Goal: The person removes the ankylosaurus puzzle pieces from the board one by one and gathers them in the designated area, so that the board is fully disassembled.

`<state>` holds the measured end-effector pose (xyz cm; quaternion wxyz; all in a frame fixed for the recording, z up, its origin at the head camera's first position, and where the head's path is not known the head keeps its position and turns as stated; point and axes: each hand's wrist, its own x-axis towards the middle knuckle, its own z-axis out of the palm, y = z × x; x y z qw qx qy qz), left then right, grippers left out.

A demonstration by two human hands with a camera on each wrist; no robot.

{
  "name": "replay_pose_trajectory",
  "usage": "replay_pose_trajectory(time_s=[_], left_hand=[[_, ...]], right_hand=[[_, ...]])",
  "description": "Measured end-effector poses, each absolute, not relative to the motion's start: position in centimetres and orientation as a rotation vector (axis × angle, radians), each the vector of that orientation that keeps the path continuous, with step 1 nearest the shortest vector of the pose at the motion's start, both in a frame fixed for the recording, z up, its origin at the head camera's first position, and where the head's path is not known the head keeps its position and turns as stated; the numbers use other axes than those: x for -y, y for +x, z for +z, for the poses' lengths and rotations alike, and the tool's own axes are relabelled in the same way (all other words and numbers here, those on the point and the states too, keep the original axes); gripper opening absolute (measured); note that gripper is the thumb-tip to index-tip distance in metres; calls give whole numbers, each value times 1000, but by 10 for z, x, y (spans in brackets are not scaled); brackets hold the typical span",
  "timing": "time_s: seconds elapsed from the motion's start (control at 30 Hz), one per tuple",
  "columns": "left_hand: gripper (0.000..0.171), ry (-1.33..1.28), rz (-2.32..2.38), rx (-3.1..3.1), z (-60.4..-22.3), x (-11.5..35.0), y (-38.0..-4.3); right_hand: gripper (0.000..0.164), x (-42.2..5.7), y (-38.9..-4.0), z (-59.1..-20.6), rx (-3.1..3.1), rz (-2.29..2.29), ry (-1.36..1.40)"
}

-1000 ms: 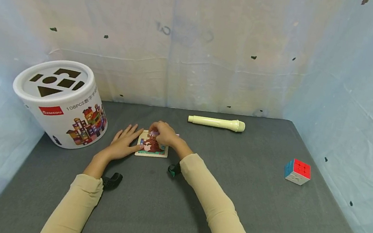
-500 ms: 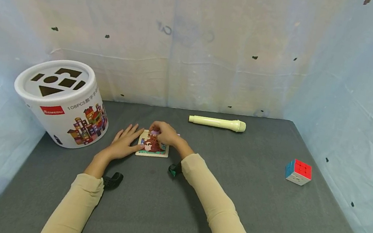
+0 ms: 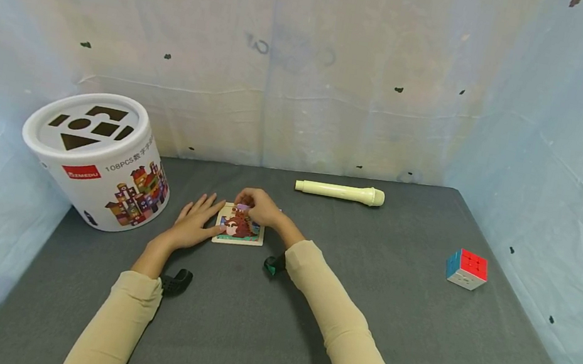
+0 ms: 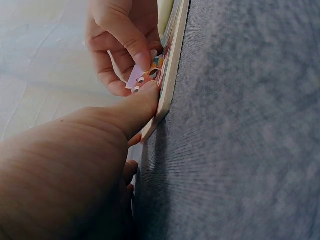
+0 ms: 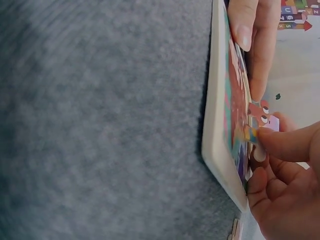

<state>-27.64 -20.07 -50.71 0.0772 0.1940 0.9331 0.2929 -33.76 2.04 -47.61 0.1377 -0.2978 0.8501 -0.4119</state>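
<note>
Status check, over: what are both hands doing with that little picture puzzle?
Left hand flat, thumb steadying the puzzle board. Right hand pinching a puzzle piece over the board's far edge. Nothing blocking; bucket off to the left.

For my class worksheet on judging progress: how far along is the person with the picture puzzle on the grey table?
Done: most of the puzzle board already shows its animal picture. In hand: the right hand pinches a small puzzle piece over the board's far edge, while the left hand rests flat and steadies the board's edge. Left: seating that piece; any other gaps are hidden.
</note>
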Motion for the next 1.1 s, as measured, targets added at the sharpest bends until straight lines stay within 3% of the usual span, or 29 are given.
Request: replay_pose_trajectory(time_s=[0.67, 1.1], left_hand=[[77, 584, 864, -2798, -508, 201, -277], [77, 606, 875, -2813, -510, 201, -277]], right_hand=[[25, -33, -342, -472, -2416, -1408, -763], [23, -76, -352, -464, -2409, -1471, -663]])
